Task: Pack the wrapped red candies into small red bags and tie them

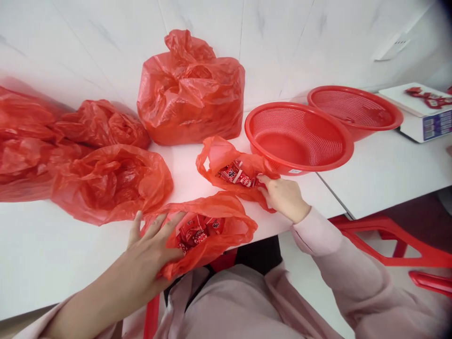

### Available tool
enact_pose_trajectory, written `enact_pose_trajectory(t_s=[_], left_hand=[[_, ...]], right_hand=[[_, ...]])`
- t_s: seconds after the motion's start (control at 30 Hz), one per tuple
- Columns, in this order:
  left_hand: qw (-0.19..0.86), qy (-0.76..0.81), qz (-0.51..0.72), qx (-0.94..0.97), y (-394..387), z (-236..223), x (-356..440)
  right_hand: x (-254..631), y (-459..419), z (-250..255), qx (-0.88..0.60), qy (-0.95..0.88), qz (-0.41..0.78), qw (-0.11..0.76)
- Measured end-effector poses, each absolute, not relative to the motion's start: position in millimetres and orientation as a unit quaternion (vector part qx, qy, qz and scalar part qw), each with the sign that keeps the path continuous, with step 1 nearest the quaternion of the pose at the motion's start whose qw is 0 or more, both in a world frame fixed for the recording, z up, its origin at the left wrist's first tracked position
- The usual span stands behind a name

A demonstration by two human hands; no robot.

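Two thin red plastic bags lie open before me on a white table. My left hand (151, 252) is at the left side of the near plastic bag (229, 207), its fingers spread over the plastic and its thumb by the mouth, holding the side. Small red printed packets (194, 233) show inside that bag. My right hand (284, 195) grips the right rim of the farther, smaller plastic bag (219, 153), thumb and forefinger close together. More small red packets (235, 174) lie in it, near my right fingertips. Whether those fingers also touch a packet, I cannot tell.
A large knotted red bag (192, 103) stands against the wall. More red bags (109, 183) crowd the left. Two red perforated baskets (300, 162) stand at the right, beside a white box (402, 106) with red packets on top. A red stool (381, 235) is below right.
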State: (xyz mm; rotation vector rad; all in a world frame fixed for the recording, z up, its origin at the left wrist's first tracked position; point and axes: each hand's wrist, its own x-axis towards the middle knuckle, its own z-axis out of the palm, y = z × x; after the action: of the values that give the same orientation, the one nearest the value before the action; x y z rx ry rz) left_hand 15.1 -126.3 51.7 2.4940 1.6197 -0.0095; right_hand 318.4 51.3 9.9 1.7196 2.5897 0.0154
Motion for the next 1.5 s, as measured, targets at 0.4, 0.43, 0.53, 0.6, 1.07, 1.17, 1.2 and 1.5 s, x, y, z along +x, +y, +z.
enact_pose_trajectory(t_s=[0.4, 0.43, 0.53, 0.6, 1.07, 1.17, 1.2, 1.5], left_hand=[[0.055, 0.549, -0.026, 0.834, -125, 45, 10], [0.054, 0.552, -0.023, 0.832, -124, 46, 11], [0.063, 0.554, -0.020, 0.830, -123, 51, 13], [0.070, 0.552, -0.018, 0.831, -122, 54, 13], [0.103, 0.546, -0.018, 0.831, -122, 70, 19], [0.117, 0.537, -0.007, 0.835, -132, 73, 21], [0.121, 0.539, -0.005, 0.834, -136, 74, 21], [0.144, 0.544, 0.027, 0.826, -141, 67, 18]], right_hand=[[313, 47, 16, 0.533, 0.845, -0.016, -0.038], [309, 48, 14, 0.518, 0.854, -0.016, -0.040], [294, 54, 10, 0.521, 0.853, -0.021, -0.013], [284, 60, 9, 0.536, 0.843, -0.022, -0.045], [247, 100, -2, 0.517, 0.847, -0.082, -0.092], [249, 103, -4, 0.474, 0.865, -0.096, -0.136], [251, 102, -5, 0.446, 0.875, -0.103, -0.156], [283, -2, 60, 0.301, 0.816, -0.271, -0.411]])
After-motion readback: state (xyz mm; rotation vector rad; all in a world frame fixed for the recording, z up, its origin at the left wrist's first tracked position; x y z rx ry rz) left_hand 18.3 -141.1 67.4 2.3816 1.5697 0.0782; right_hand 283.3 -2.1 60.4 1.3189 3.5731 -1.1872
